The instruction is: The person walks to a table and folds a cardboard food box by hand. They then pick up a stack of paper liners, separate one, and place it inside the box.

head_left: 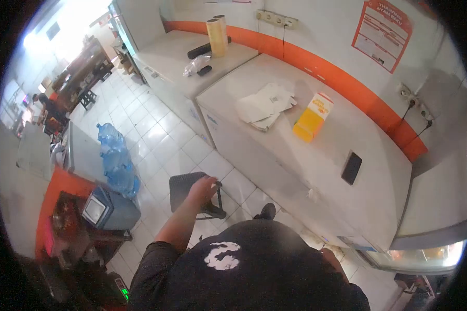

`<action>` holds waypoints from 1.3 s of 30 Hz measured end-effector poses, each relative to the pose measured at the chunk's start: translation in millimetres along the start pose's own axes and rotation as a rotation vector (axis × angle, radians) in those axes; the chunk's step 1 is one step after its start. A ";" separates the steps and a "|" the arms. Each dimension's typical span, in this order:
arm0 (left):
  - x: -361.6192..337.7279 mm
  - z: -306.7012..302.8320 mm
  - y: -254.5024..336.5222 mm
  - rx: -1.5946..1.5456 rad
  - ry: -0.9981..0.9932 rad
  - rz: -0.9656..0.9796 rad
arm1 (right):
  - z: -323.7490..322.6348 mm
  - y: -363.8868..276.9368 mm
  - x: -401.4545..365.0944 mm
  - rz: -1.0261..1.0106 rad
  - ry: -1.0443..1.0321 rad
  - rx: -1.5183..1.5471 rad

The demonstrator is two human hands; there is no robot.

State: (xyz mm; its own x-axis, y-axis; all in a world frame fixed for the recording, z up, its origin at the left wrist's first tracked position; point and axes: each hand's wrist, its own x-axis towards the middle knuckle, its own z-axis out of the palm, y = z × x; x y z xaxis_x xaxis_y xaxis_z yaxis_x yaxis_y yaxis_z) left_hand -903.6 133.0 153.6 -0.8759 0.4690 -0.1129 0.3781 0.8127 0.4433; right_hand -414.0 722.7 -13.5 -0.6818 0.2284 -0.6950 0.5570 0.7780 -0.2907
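My left hand (204, 188) is closed on the edge of a dark plastic stool (180, 189), whose legs show to the right of the hand. The stool is low, over the white tiled floor, beside the front of a chest freezer. My right forearm (333, 262) shows only in part at the right side of my dark shirt; the fingers there are hidden. On the freezer lid lie a yellow and white carton (313, 117), some white paper sheets (264, 105) and a dark phone (352, 168).
Chest freezers (306, 160) line the right wall. Further back stand rolls of film (216, 39) and a plastic bag (196, 65). On the left are blue water jugs (117, 160) and a blue-grey cooler box (110, 210). Another person (51, 107) is far off at the left.
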 end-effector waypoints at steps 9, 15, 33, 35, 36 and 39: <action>250.1 -96.4 111.0 0.276 0.188 0.212 | -106.8 -97.1 124.1 0.037 -0.046 0.070; 347.4 -95.5 77.4 0.519 -0.031 0.472 | -171.2 -174.2 174.7 0.079 0.027 0.154; 467.9 -226.2 116.0 -0.605 -0.350 0.565 | -399.6 -579.5 116.6 -0.027 0.551 0.407; 468.0 -245.6 131.1 -0.735 -0.473 0.551 | -452.5 -641.6 119.8 -0.290 0.867 0.155; 463.8 -255.1 138.6 -0.789 -0.531 0.543 | -474.6 -668.8 118.2 -0.342 0.878 0.204; 451.0 -251.8 148.9 -1.127 -0.703 0.555 | -506.0 -714.9 118.5 -0.385 0.835 0.516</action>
State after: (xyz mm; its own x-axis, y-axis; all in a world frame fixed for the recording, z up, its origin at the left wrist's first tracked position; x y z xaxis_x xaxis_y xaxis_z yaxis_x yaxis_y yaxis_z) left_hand -1317.8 378.5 392.6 -0.2448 0.9685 0.0450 -0.1096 -0.0738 0.9912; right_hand -1132.9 489.7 444.6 -0.8563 0.5021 0.1207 0.2338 0.5855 -0.7763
